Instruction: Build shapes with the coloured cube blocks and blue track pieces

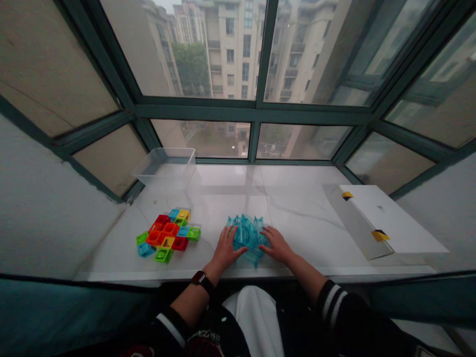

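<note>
While my left hand (225, 247) and right hand (278, 245) touch the translucent blue pieces (248, 231) at lower centre, I seem to be steadying them; how closed my grip is, I cannot tell. Their curved, spiky-edged plastic calls for even pressure. Glossy square blocks (171, 229) lie lower left.

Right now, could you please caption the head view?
Left hand and right hand on translucent blue plastic; colourful blocks nearby.
</note>
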`<state>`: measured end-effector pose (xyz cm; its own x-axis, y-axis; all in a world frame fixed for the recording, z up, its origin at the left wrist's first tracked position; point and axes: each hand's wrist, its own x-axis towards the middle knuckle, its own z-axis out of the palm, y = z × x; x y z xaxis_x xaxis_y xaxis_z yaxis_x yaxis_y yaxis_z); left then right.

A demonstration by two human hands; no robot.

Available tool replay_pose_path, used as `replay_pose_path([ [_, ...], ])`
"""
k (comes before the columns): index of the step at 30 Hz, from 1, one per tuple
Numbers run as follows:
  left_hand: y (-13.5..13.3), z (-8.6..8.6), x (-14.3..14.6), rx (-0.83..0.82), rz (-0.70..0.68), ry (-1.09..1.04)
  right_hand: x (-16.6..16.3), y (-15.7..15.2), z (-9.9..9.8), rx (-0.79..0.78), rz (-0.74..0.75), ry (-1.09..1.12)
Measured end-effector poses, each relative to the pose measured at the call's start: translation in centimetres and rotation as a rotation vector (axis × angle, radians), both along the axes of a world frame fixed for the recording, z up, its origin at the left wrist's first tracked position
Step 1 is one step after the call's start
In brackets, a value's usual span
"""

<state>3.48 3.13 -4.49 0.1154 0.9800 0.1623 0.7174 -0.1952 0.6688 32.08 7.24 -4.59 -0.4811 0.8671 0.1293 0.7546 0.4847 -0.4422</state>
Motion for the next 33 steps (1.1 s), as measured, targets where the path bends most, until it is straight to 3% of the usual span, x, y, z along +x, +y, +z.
replay_pose_path([
  [10, -0.3, 0.8, 0.5, -0.019, -0.047, 0.0, 1.6, 0.5, -0.3, -0.031, 0.004, 0.072],
  [21, -1.0, 3.7, -1.1, -0.006, -0.105, -0.004, 3.1, 0.7, -0.3, -0.02, -0.102, 0.203],
  [27, -1.3, 3.7, 0.3, 0.023, -0.214, 0.072, 3.2, 0.4, -0.8, -0.018, -0.108, 0.233],
  [33, -1.2, 3.3, 1.1, 0.003, -0.203, 0.12, 3.7, 0.0, -0.2, 0.01, -0.135, 0.295],
])
